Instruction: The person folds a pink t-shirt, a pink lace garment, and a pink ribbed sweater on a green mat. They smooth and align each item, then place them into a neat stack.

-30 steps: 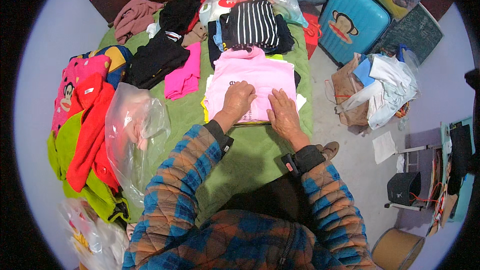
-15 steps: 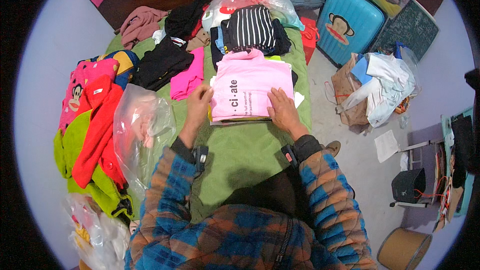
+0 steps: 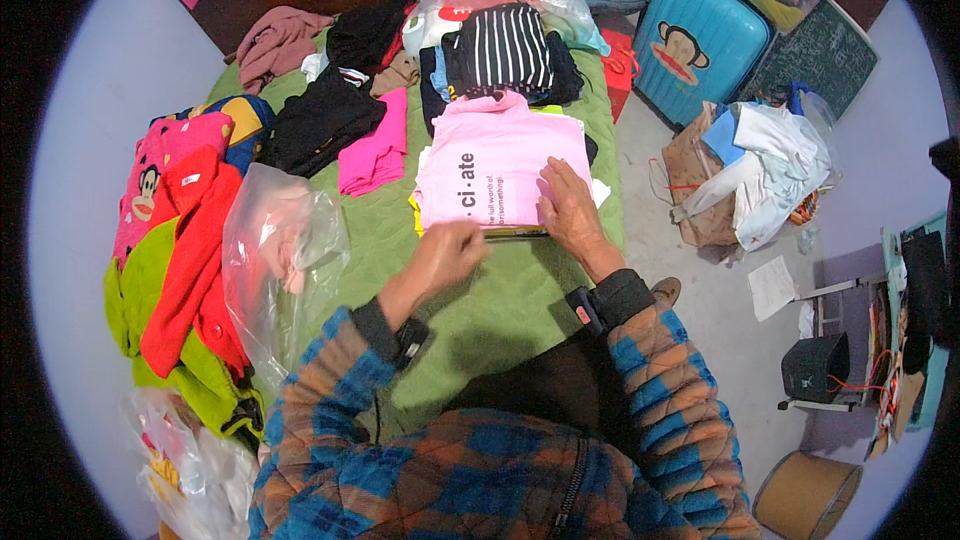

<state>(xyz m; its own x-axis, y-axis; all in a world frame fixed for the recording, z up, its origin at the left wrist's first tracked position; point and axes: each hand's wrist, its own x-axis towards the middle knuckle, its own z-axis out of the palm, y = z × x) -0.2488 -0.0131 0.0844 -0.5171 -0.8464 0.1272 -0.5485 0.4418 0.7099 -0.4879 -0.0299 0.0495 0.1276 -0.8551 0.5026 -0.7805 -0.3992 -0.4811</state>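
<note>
A folded pink T-shirt (image 3: 500,155) with dark lettering lies on top of a stack of folded clothes on the green bedspread (image 3: 480,330). My right hand (image 3: 575,212) rests flat on the shirt's right front corner, fingers stretched out. At the shirt's front left edge is my left hand (image 3: 447,262), slightly blurred, its fingers curled in; whether anything is between them is hidden. Yellow and white edges of other garments stick out from under the shirt. Right behind it sits a folded black-and-white striped garment (image 3: 505,50) on dark clothes.
Left of the stack lie a bright pink folded garment (image 3: 373,145), black clothes (image 3: 322,125), a red coat (image 3: 190,260) and a clear plastic bag (image 3: 285,270). A blue suitcase (image 3: 705,40) and a brown bag heaped with white clothes (image 3: 770,175) stand on the floor at right.
My left hand has moved right and nearer to me, from the shirt's left side to its front edge. My right hand stays on the shirt, shifted slightly.
</note>
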